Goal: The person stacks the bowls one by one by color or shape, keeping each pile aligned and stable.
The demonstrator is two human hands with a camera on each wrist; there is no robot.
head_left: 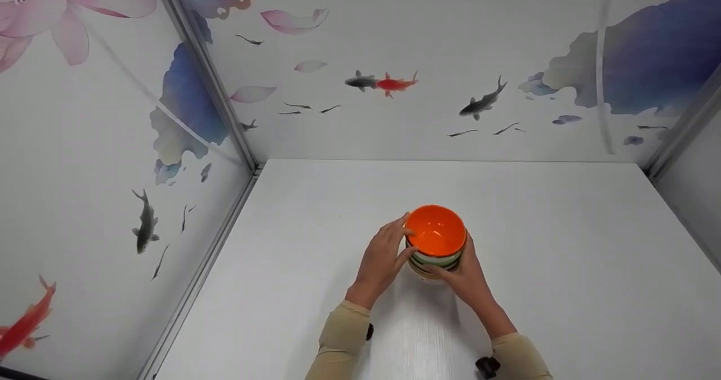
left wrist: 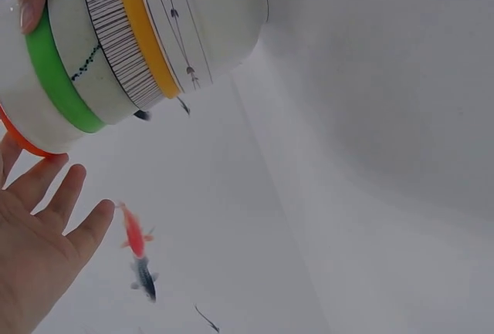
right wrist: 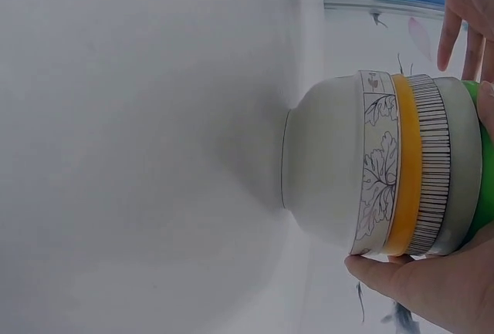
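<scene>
A stack of bowls rests on the white table, topped by an orange bowl [head_left: 436,231]. Below it come a green-rimmed bowl [left wrist: 58,79], a yellow-rimmed bowl [right wrist: 407,172] and other patterned bands; the orange bowl is out of sight in the right wrist view. My left hand [head_left: 383,259] touches the stack's left side, its fingers fairly straight and spread at the orange rim, its thumb by the green rim. With the thumb in front and fingers behind, my right hand [head_left: 467,276] grips the stack's right side lower down.
The white table [head_left: 315,211] surrounds the stack. Behind it stands a white wall [head_left: 405,132] printed with fish and petals. Another printed panel [head_left: 96,160] rises at the left, with a metal frame edge [head_left: 205,273] along its foot.
</scene>
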